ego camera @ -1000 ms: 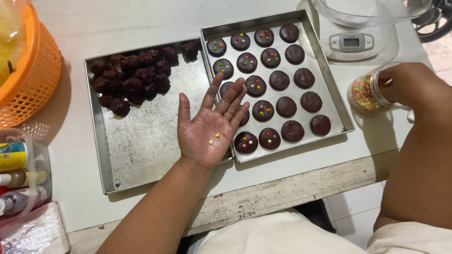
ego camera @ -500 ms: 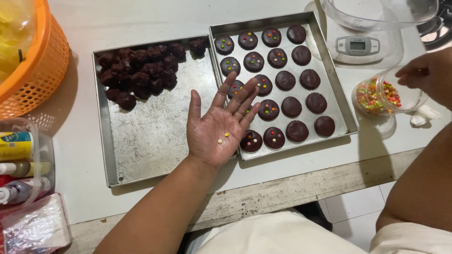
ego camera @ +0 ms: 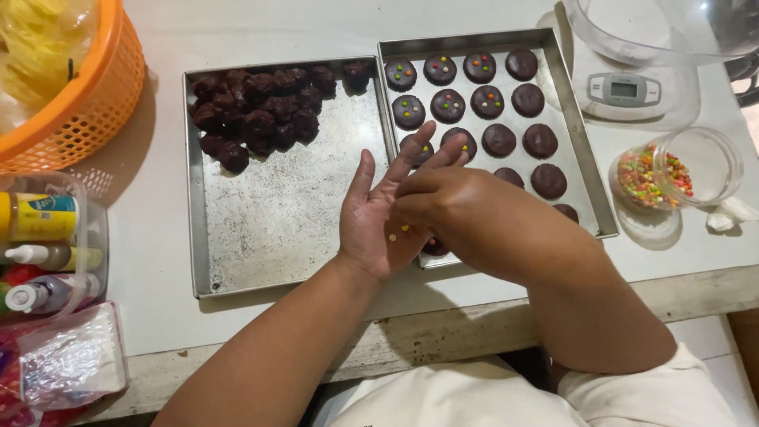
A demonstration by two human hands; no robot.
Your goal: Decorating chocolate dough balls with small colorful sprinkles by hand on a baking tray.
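Your left hand (ego camera: 379, 217) lies palm up, fingers apart, cradling small sprinkles (ego camera: 399, 232). Your right hand (ego camera: 443, 202) rests on that palm; its fingers are hidden, grip indeterminate. Tray of round chocolates (ego camera: 565, 119) at 1 o'clock; sprinkle jar (ego camera: 672, 170) at 3 o'clock.

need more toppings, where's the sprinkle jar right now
The sprinkle jar lies tipped on the table's right side, beside the right tray, just below the scale.

Your right hand (ego camera: 443, 198) has left the sprinkle jar (ego camera: 672, 168) at the table's right edge and now covers your upturned left palm (ego camera: 379, 229).
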